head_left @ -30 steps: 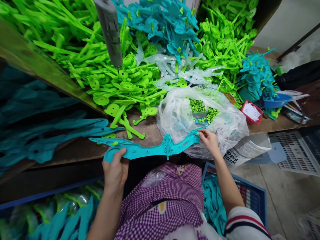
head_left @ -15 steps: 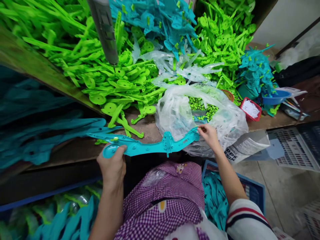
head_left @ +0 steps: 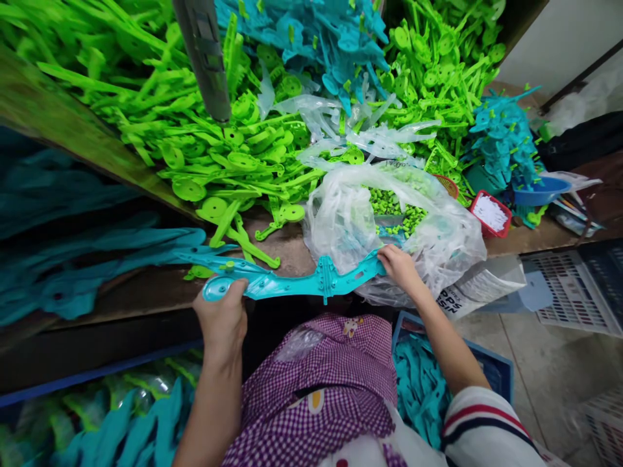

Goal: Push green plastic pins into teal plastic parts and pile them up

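Note:
A long teal plastic part [head_left: 292, 285], shaped like half of a toy bow, spans the space between my hands. My left hand [head_left: 224, 311] is closed on its rounded left end, thumb on top beside a round recess. A small green piece [head_left: 228, 265] sits on the part near there. At the other end, the fingers of my right hand [head_left: 398, 266] pinch the narrow tip; whether a small piece is also between them is hidden. Just behind that hand lies an open clear plastic bag [head_left: 335, 214] containing many small green pieces [head_left: 413, 217].
Heaps of green plastic parts [head_left: 233, 155] and teal parts [head_left: 335, 45] cover the bench. A grey post [head_left: 207, 65] stands at the back left. To the right are a red basket [head_left: 506, 224] of white pieces and a blue bowl [head_left: 545, 190]. Crates [head_left: 506, 373] stand below.
My right hand has shifted slightly left and closed over the part's tip. The teal part stays in nearly the same place, with my left hand still on it.

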{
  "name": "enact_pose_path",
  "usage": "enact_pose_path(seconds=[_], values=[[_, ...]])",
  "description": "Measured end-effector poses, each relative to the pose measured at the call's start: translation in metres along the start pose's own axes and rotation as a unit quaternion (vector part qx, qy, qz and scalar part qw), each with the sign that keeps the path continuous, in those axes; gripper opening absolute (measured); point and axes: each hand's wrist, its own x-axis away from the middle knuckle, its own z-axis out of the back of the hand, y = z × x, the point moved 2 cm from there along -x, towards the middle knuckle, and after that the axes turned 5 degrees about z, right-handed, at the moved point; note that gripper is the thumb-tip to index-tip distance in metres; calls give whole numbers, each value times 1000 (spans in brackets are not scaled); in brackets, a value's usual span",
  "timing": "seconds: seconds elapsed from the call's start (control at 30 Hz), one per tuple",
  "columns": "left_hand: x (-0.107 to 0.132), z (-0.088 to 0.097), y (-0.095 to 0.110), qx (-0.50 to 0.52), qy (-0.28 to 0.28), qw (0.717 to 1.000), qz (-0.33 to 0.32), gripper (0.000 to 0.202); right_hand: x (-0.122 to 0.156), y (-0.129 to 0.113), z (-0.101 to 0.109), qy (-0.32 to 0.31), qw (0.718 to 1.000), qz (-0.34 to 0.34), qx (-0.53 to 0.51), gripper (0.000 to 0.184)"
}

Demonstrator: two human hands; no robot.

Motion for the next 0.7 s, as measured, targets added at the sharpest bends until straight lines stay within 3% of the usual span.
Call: enact_pose_path(seconds=[0.13, 0.4, 0.6, 0.7], values=[[1, 0, -2, 19, -4, 1000, 15, 32, 1, 0, -6, -16, 1000, 8, 21, 25], [4, 8, -22, 73, -13, 991, 111, 33, 12, 12, -9, 78, 993, 3, -90, 26], [6, 9, -19, 66, -9, 993, 102, 36, 8, 9, -13, -18, 996, 59, 62, 24], [6, 6, -17, 62, -11, 994, 86, 36, 7, 5, -17, -42, 993, 45, 104, 26]])
